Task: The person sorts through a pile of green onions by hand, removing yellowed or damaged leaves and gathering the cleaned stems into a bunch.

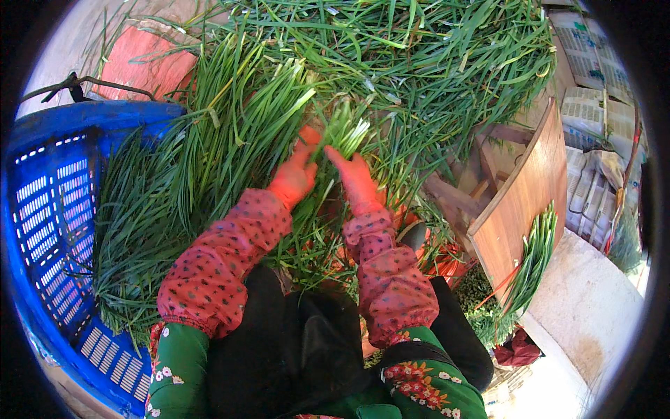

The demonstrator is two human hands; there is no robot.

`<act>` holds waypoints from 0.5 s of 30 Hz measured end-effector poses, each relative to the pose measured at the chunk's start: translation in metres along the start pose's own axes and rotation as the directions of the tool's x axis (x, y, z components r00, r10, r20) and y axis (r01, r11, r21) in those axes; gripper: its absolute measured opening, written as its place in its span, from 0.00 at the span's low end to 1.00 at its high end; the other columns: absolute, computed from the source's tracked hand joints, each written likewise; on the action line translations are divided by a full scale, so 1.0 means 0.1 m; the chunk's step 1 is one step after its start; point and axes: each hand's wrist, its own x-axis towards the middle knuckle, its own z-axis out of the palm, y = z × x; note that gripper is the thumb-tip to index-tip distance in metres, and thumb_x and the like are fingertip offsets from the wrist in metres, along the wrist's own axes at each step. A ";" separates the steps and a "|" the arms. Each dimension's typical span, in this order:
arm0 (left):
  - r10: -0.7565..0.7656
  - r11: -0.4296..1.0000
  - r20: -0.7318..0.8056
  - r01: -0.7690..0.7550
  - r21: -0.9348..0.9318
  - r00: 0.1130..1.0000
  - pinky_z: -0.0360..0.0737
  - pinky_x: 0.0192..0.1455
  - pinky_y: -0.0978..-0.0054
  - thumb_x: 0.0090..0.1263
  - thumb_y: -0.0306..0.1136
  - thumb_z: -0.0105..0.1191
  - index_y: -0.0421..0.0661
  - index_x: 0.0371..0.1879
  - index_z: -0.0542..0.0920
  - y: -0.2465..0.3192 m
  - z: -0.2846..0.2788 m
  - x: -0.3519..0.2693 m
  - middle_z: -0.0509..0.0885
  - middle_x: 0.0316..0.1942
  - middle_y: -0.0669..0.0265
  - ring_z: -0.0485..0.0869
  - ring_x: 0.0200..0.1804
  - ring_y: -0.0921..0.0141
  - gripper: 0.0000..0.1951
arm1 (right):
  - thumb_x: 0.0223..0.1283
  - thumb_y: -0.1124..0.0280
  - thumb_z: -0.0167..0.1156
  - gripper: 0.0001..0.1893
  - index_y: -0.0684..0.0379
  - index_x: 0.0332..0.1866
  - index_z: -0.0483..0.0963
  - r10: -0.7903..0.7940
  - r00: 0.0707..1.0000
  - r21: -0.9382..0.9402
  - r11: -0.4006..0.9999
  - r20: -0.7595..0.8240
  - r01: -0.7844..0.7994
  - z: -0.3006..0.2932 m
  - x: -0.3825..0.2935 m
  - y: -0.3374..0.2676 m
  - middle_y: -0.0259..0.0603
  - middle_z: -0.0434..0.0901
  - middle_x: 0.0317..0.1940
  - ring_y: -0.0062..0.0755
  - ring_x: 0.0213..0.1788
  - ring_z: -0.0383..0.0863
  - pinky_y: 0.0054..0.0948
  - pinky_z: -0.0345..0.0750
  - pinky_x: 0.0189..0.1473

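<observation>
My left hand and my right hand wear orange rubber gloves, with red patterned sleeve covers above them. Between them is a small bunch of green leafy stalks, like garlic chives, its pale cut ends pointing up and right. My right hand's fingers close on the base of this bunch. The left fingers are at its left side, partly hidden by leaves; whether they grip it is unclear. A thick heap of the same greens lies left of my left hand, its leaves hanging into a blue plastic basket.
A large loose pile of green leaves spreads across the far side. At right, a wooden stool lies tipped over, with a tied green bunch against it. Wrapped packages are stacked beyond. A red board lies upper left.
</observation>
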 end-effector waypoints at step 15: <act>0.147 0.987 0.104 -0.139 -0.087 0.984 0.72 0.59 0.63 0.62 0.29 0.51 0.44 0.57 0.71 0.10 0.05 0.09 0.77 0.54 0.50 0.76 0.56 0.54 0.22 | 0.48 0.51 0.68 0.33 0.68 0.53 0.73 0.159 0.987 0.134 0.979 -0.039 -0.152 -0.28 0.01 0.29 0.46 0.81 0.47 0.38 0.46 0.80 0.31 0.73 0.51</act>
